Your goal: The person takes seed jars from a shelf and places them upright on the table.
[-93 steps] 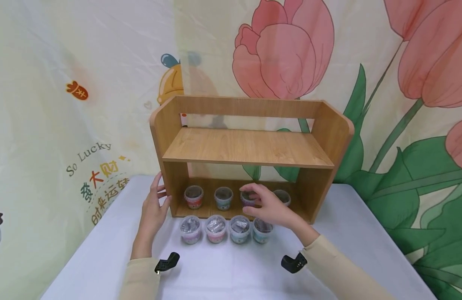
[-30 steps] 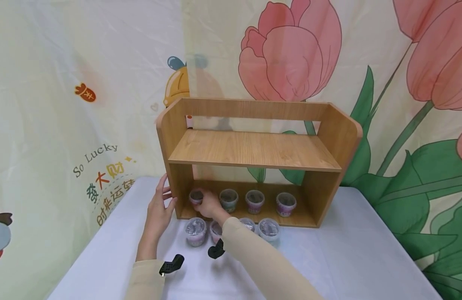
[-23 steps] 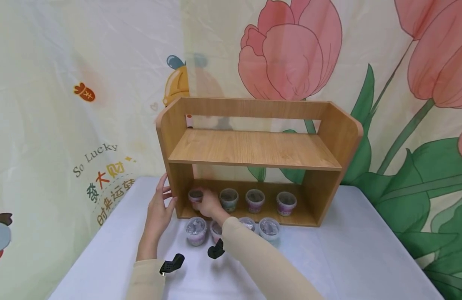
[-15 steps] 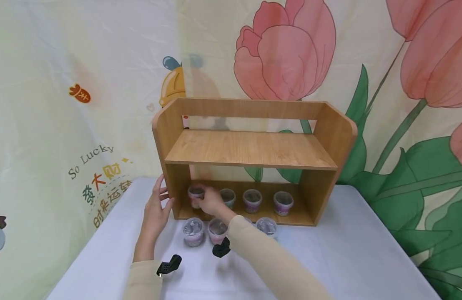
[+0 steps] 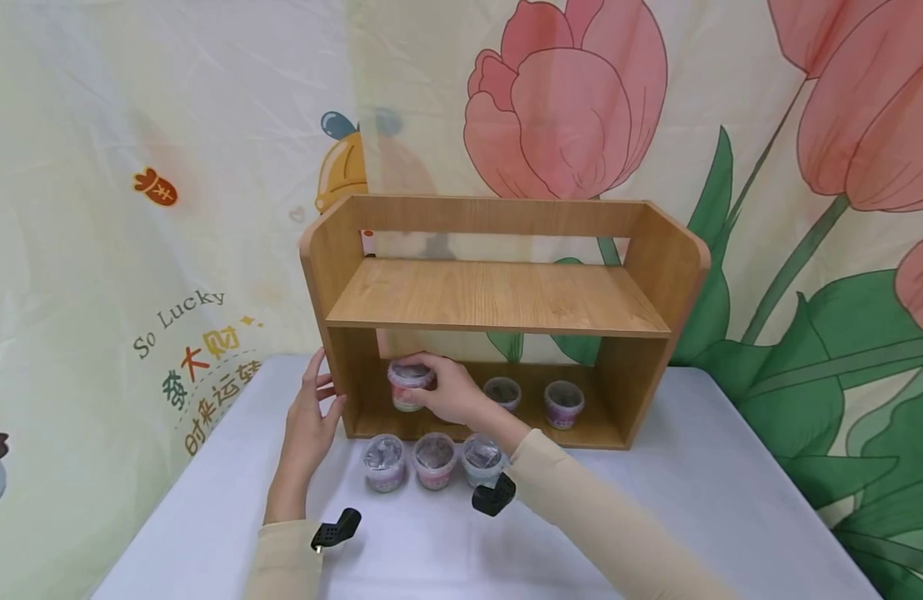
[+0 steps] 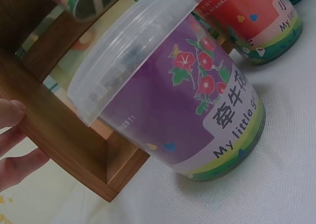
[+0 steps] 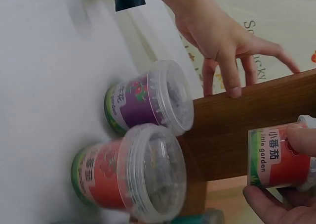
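My right hand (image 5: 456, 393) grips a small plastic tub (image 5: 409, 385) with a red label, held up inside the lower level of the wooden shelf (image 5: 499, 296). In the right wrist view, thumb and fingers close round this red-labelled tub (image 7: 274, 155). My left hand (image 5: 309, 421) rests its fingertips against the shelf's left side panel. A purple-labelled tub (image 6: 168, 100) and another red-labelled tub (image 7: 106, 174) stand on the table before the shelf. Two tubs remain visible in the lower level, a light one (image 5: 502, 393) and a purple one (image 5: 564, 405).
A light blue tub (image 5: 482, 458) continues the front row, partly behind my right wrist; anything further right there is hidden by the arm. The shelf stands on a white-covered table (image 5: 694, 500) against a printed curtain (image 5: 566, 125).
My right hand has gone from the right-hand tubs to the leftmost one, gripped it, and raised it slightly up and to the right. My left hand stays at the side panel.
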`<state>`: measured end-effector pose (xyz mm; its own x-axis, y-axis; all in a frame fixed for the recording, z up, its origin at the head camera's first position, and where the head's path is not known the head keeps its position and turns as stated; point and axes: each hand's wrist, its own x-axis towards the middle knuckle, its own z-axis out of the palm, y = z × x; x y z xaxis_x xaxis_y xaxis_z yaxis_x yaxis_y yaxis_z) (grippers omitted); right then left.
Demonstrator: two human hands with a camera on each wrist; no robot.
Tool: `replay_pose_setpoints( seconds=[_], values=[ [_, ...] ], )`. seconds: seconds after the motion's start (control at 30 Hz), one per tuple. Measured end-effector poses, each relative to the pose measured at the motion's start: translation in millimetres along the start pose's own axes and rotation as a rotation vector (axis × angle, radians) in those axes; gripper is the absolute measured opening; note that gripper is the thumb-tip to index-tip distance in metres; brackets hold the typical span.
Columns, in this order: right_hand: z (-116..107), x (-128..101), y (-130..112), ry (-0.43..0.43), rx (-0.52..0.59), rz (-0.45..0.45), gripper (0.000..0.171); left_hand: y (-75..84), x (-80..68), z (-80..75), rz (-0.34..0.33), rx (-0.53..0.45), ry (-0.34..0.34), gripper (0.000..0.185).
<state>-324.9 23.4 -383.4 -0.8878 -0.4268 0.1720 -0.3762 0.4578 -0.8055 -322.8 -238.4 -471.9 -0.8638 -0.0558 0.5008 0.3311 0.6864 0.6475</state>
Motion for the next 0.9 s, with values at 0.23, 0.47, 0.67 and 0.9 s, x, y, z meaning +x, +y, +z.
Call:
replay_pose_setpoints(
  seconds=[0.23, 0.47, 0.67, 0.9],
  values=[
    [-31.5, -29.7, 0.3, -0.032, -0.027, -0.034, 0.049, -0.9, 1.2, 1.6, 0.004, -0.001, 0.000, 0.101],
    [-65.4, -58.3, 8.4, -0.011, -0.071, -0.067, 0.050, -1.0, 1.1, 1.1, 0.003, 0.007, 0.008, 0.101],
    [-93.1, -83.0, 24.2, 0.016, -0.060, -0.048, 0.052, -1.6, 0.7, 2.3, 0.007, 0.016, 0.009, 0.101],
    [-120.0, -105.6, 38.4, 0.075, -0.086, -0.035, 0.051, -1.9, 1.1, 3.0, 0.013, 0.021, 0.007, 0.101]
  ],
)
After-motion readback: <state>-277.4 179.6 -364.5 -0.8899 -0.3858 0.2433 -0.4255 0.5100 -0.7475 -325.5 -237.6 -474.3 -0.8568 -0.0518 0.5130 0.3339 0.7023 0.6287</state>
